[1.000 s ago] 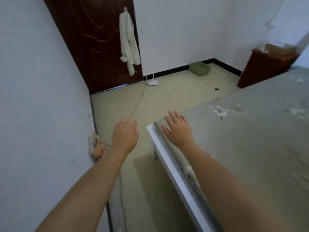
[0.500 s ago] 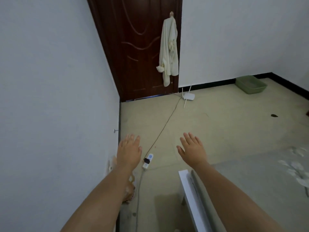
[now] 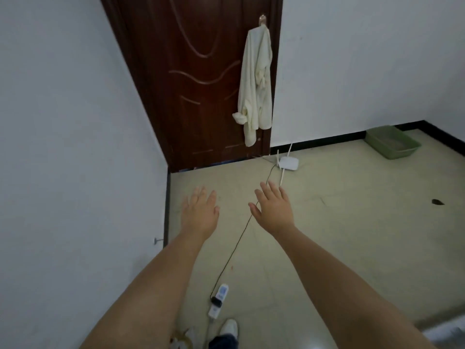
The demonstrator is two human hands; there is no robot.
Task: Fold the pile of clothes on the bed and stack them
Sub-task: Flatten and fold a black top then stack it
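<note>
My left hand (image 3: 200,212) and my right hand (image 3: 273,209) are both stretched out in front of me over the floor, fingers straight and spread, holding nothing. No pile of clothes is in view. Only a sliver of the bed's corner (image 3: 445,331) shows at the bottom right. A cream garment (image 3: 256,86) hangs from a hook on the dark wooden door (image 3: 196,79), well beyond both hands.
A white wall (image 3: 75,147) runs close along my left. On the floor lie a white router (image 3: 288,162), a black cable (image 3: 239,238) leading to a power strip (image 3: 218,302), and a green tray (image 3: 391,142) in the far corner. My shoe (image 3: 229,328) shows at the bottom.
The view has swung left and away from the bed, which has slid almost out of frame. Both hands stay open and outstretched, now over bare floor instead of the bed's corner.
</note>
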